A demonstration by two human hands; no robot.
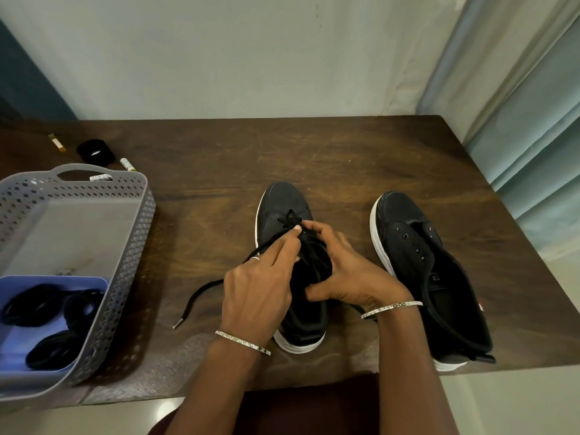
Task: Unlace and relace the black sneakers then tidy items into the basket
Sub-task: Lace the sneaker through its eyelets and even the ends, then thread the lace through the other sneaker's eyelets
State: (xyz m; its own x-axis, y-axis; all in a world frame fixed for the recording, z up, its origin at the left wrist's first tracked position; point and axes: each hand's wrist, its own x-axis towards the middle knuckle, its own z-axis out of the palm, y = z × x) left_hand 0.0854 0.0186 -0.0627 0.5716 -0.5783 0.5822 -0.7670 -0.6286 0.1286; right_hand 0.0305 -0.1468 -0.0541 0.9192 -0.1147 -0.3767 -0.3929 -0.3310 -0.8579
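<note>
**Both hands work the lace at the eyelets of the middle sneaker on the counter.**

Both forearms are cut off at the lower edge. The left hand [260, 290] arches over the opening of the middle sneaker [282, 199] and hides most of the tongue. Its fingers [290, 243] are curled, pinching the lace [205, 287] just behind the front eyelets. The right hand [342, 271] curls round the upper from the other side, thumb laid across the collar. Its fingertips meet the left's at the lace, though whether they pinch it too is hard to tell. One loose lace end trails left over the counter [219, 171]. The second sneaker [405, 215] stands to the right with bare eyelets, apart from both hands. At the left edge, the grey basket [138, 233] is cut off. It holds a blue tray [56, 278] of black coils [37, 304], hard to identify. Beyond it lie small objects [94, 151], too small to name.
</note>
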